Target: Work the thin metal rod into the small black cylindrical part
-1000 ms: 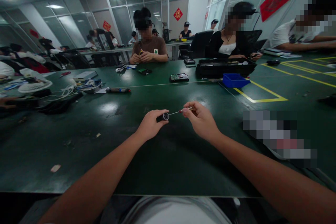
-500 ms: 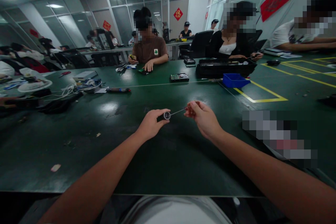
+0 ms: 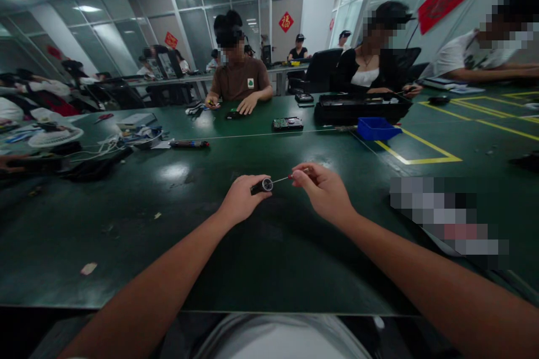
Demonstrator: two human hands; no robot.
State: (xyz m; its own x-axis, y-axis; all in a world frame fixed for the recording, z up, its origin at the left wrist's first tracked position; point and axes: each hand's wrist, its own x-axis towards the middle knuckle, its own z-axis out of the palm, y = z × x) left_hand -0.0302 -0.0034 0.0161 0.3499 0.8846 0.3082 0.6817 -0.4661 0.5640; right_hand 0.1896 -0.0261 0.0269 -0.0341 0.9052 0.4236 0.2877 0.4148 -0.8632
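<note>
In the head view, left of the blue bin [image 3: 378, 129] and nearer the wearer, the left hand [image 3: 238, 202] clasps a dark cylinder [image 3: 260, 186], probably light, rigid and slippery, best held round its barrel behind the rim, while the right hand [image 3: 325, 193] pinches a slim screwdriver [image 3: 281, 179] pointing into its end.

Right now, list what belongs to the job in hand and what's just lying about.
In the job:
black tube, in the left hand
screwdriver, in the right hand, shaft at the tube's open end

Lying about, seemingly unused:
hard drive
blue bin
pale scrap
</note>
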